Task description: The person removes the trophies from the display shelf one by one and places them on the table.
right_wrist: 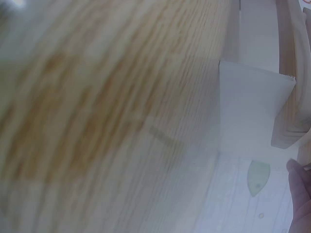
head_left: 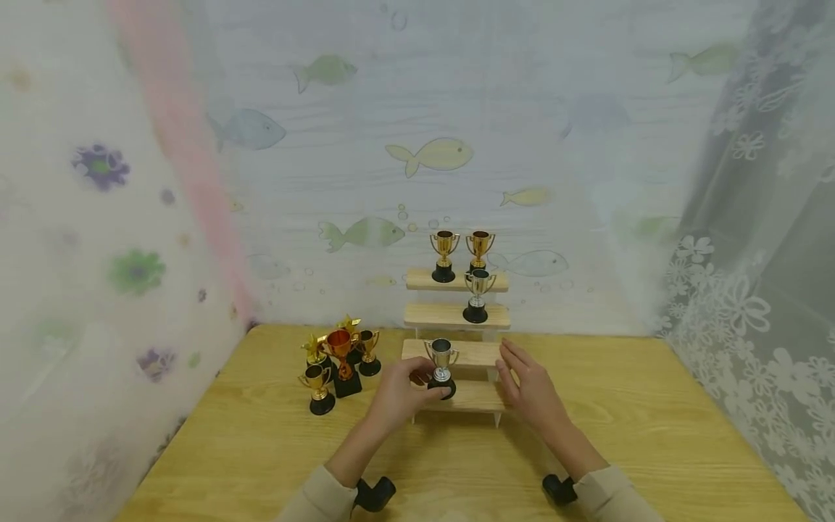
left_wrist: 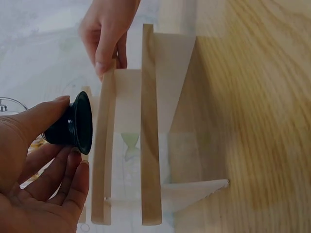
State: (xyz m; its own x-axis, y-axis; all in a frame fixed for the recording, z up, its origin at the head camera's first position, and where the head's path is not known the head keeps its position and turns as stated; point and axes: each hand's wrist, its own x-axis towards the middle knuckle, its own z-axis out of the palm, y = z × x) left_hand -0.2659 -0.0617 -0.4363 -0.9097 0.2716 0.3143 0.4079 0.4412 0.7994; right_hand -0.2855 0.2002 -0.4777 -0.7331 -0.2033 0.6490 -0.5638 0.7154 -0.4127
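Note:
My left hand pinches a small silver trophy cup by its black base, between thumb and fingers. The cup is upright, in front of the third tier of a stepped wooden stand. In the left wrist view its base hangs beside the board edges, apart from them. At the stand's right end, my right hand holds the end of a lower board, thumb on one side and fingers on the other. Another silver trophy is on the second tier. Two gold trophies occupy the top.
Left of the stand, a cluster of trophies is on the wooden table: a large red-gold cup, small gold cups and star-topped ones. A fish-patterned curtain hangs right behind the stand.

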